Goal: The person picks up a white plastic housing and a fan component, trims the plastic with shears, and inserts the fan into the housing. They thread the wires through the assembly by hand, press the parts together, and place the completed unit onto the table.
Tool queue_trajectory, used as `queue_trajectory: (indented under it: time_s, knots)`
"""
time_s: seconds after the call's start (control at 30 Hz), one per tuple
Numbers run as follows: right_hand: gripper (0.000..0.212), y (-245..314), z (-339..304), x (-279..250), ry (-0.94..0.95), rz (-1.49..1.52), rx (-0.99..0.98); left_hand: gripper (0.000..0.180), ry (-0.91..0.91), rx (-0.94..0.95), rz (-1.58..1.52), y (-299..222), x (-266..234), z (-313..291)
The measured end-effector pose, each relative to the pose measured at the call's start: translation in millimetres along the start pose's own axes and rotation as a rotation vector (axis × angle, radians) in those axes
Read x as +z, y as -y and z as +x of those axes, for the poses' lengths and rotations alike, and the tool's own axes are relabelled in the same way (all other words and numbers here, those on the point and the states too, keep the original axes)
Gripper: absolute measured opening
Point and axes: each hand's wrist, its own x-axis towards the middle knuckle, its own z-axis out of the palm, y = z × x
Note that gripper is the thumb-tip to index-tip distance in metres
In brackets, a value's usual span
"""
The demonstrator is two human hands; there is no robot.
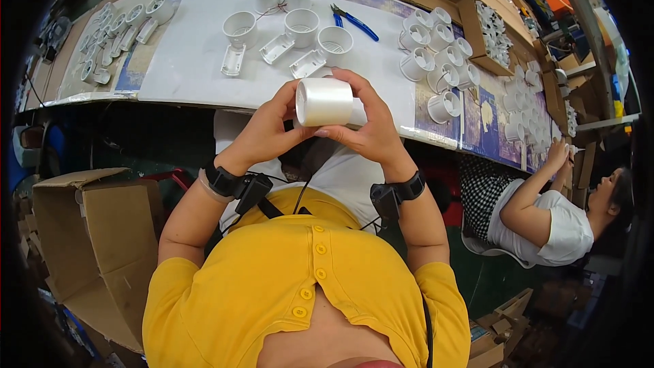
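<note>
My left hand (274, 125) and right hand (375, 120) face each other, fingers (359, 86) curled, thumbs (338, 133) nearly meeting, elbows (181, 240) bent outward.

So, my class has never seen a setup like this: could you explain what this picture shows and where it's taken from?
There is no machine here, just a person's bare left hand and right hand. A wide fisheye camera on the person's head looks down, so straight edges bend near the rim. Both hands hold a white cylinder by the table's near edge. Beyond, on a white sheet, stand five white cups, with small rectangular parts by three of them, and blue-handled pliers. More white pieces cluster left and right. A co-worker sits at the right.
</note>
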Motion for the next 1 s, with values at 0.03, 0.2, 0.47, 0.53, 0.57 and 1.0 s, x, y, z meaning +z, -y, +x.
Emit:
queue_trajectory:
  time_s: [0.03,0.2,0.47,0.53,0.57,1.0]
  knots:
    - [0.078,-0.3,-0.4,0.0,0.001,-0.029,-0.071,0.064,0.001,-0.002,-0.001,-0.3,-0.1,0.0]
    - [0.078,6.5,-1.7,-2.8,0.038,-0.054,-0.196,0.056,0.024,0.048,0.077,-13.4,-1.1,0.5]
    - [0.079,-3.9,-5.6,-0.8,0.038,0.523,0.060,0.058,-0.122,0.328,0.479,-16.7,-0.8,3.6]
    - [0.080,-5.8,-5.0,-1.1,0.013,0.701,0.148,0.060,-0.144,0.475,0.582,-18.5,-2.2,6.7]
    - [0.078,-7.6,-2.8,-3.4,-0.034,0.693,0.162,0.060,-0.143,0.474,0.581,-17.9,-3.2,8.1]
    - [0.069,-5.6,-15.8,-2.2,-0.064,-0.098,-0.023,0.065,-0.423,0.581,0.864,-21.4,-5.6,11.1]
